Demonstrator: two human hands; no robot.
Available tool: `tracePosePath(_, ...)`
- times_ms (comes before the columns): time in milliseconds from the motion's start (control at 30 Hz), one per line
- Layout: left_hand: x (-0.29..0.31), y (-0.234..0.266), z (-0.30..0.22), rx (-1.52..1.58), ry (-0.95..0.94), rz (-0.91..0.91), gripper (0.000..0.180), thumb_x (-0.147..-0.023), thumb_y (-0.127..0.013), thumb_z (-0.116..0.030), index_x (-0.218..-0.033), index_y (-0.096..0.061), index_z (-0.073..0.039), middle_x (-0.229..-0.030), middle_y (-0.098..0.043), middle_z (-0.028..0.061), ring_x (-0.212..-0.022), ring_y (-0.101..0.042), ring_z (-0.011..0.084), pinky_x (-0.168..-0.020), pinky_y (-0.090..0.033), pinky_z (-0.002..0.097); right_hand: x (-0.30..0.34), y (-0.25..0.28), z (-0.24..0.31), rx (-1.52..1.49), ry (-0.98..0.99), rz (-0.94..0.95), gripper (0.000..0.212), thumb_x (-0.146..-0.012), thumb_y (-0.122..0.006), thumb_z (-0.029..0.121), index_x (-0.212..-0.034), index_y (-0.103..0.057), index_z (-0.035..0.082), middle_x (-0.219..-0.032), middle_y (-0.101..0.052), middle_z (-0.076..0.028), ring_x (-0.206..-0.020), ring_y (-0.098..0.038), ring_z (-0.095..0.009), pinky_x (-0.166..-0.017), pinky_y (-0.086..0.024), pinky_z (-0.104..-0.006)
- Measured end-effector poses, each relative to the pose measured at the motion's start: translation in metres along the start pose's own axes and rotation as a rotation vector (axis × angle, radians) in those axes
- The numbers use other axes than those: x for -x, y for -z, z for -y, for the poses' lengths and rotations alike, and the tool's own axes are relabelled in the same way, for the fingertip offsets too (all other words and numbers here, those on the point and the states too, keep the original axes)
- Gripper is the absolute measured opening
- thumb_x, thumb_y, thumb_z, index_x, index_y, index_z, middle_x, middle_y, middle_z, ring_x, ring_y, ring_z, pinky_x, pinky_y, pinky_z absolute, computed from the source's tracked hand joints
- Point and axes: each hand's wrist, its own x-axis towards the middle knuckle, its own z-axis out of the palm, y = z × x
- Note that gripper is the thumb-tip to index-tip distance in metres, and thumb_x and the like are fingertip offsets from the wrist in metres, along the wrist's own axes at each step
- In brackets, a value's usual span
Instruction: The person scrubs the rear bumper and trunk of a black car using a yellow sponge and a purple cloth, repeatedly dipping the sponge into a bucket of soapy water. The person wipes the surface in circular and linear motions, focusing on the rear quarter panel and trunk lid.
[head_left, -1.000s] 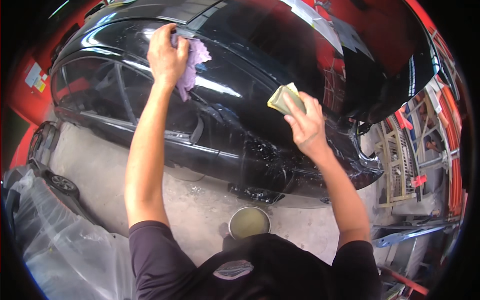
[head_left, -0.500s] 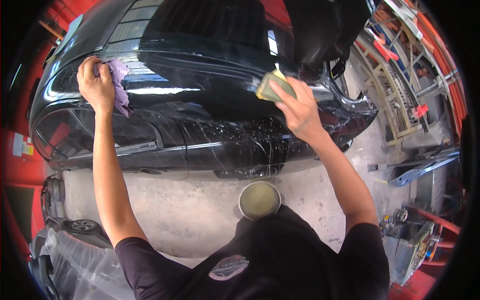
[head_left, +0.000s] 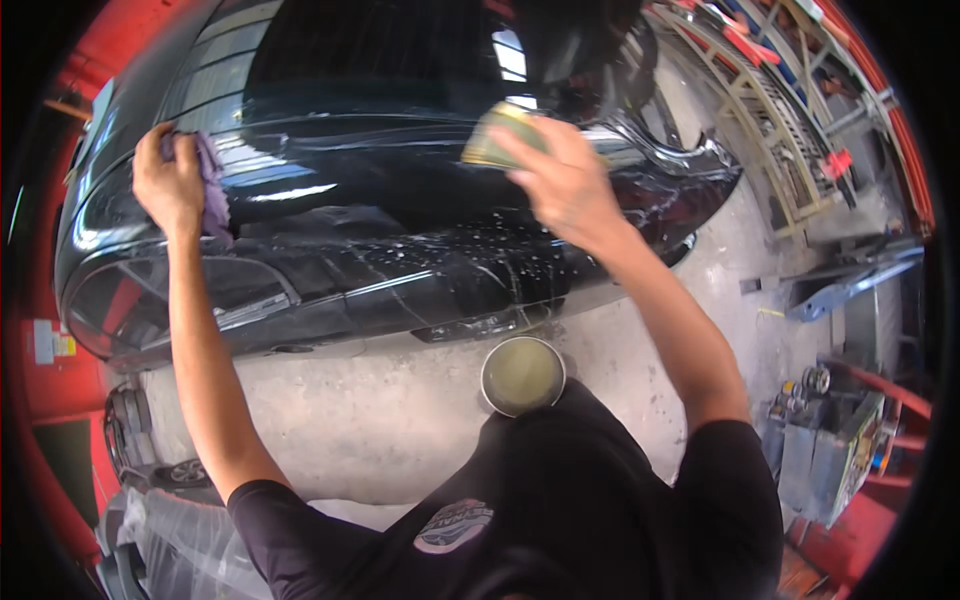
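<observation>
Head view shows a black car (head_left: 360, 185), its near side spotted and streaked white. Just beyond its near lower edge, a round bucket (head_left: 484, 380) holds cloudy liquid (head_left: 522, 375). Toward the car's left end, above a side window (head_left: 175, 300), the left hand (head_left: 168, 185) grasps a purple cloth (head_left: 213, 195). Nearer the right end, the blurred right hand (head_left: 572, 185) grips an olive block (head_left: 512, 142); contact beneath is unclear.

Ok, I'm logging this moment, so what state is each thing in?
Black car: glossy, with pale droplets and streaks on its near side.
Purple cloth: crumpled, held in the left grip.
Yellow-green block: held in the right grip, blurred; contact with the car unclear.
Bucket: upright, open, holding murky greenish liquid.
Plastic sheet: translucent, wrinkled.
</observation>
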Motion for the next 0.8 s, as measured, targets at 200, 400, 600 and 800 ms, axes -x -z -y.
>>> tracePosePath(200, 0.001, -0.006, 0.009, 0.052, -0.025, 0.056, 0.028, -0.096, -0.073, -0.021, -0.116, -0.076, -0.002, -0.113, -0.077, 0.0181, -0.107, -0.074, 0.0381, -0.096, -0.056, 0.0445, -0.071, -0.05, 0.049, -0.15, 0.133, 0.018, 0.052, -0.091, -0.079, 0.013, -0.142, -0.073, 0.022, -0.13, -0.067, -0.015, -0.119, -0.063, -0.034, -0.1, -0.049, -0.0471)
tracePosePath(400, 0.003, 0.005, -0.001, 0.017, 0.004, 0.069, 0.026, -0.096, -0.071, -0.019, -0.115, -0.077, -0.003, -0.111, -0.077, 0.0188, -0.105, -0.075, 0.0382, -0.095, -0.056, 0.0441, 0.032, 0.04, -0.021, 0.071, -0.14, 0.066, 0.058, -0.089, -0.078, 0.01, -0.146, -0.07, 0.018, -0.139, -0.066, -0.022, -0.124, -0.065, -0.043, -0.108, -0.05, -0.0523)
tracePosePath(600, -0.001, -0.005, -0.005, 0.029, -0.006, 0.076, 0.026, -0.096, -0.071, -0.019, -0.114, -0.076, -0.002, -0.11, -0.077, 0.0189, -0.105, -0.074, 0.0378, -0.095, -0.056, 0.0435, -0.037, -0.036, 0.044, -0.096, 0.009, -0.069, 0.057, -0.087, -0.076, 0.003, -0.142, -0.071, 0.016, -0.13, -0.065, -0.018, -0.115, -0.062, -0.036, -0.096, -0.048, -0.0465)
tracePosePath(800, 0.001, 0.009, 0.016, 0.039, 0.013, 0.082, 0.023, -0.099, -0.07, -0.013, -0.117, -0.076, 0.0, -0.114, -0.078, 0.016, -0.106, -0.075, 0.0331, -0.097, -0.056, 0.0411, 0.088, 0.031, -0.037, 0.157, -0.108, -0.075, 0.06, -0.081, -0.081, 0.006, -0.14, -0.072, 0.014, -0.138, -0.064, -0.021, -0.121, -0.063, -0.039, -0.098, -0.048, -0.0501)
